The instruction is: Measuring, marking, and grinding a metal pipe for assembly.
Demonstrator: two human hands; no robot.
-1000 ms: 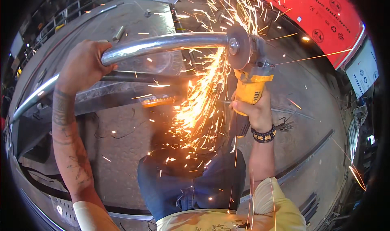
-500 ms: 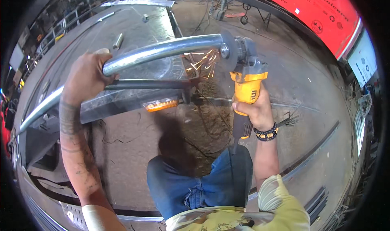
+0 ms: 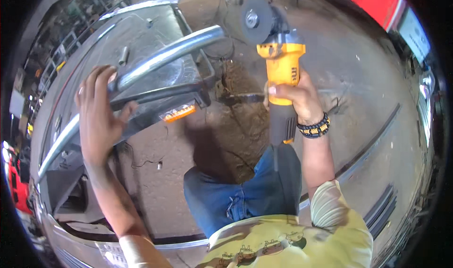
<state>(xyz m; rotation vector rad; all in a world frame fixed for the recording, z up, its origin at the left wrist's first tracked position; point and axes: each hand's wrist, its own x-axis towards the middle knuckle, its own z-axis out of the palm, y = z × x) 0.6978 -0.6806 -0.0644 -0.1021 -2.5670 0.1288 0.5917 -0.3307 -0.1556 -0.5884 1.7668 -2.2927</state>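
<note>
My right hand [image 3: 302,98] is wrapped round the yellow and black body of an angle grinder [image 3: 282,70]. Its grey cutting disc [image 3: 257,20] points away from me, apart from the free end of a bent shiny metal tube [image 3: 170,55]. My left hand [image 3: 99,114] lies over the tube's left part with fingers stretched out and thumb apart, not closed round it. Part of the tube is hidden behind that hand.
The tube lies over a dark metal table [image 3: 158,29], where a short tube piece [image 3: 124,55] rests. An orange light [image 3: 178,113] is on the table's near side. A small shiny piece [image 3: 159,165] lies on the floor. A red panel [image 3: 373,1] stands far right.
The grinder has moved off the tube's end and the sparks have stopped. My left hand has loosened from its grip on the tube. A small shiny piece now shows on the floor.
</note>
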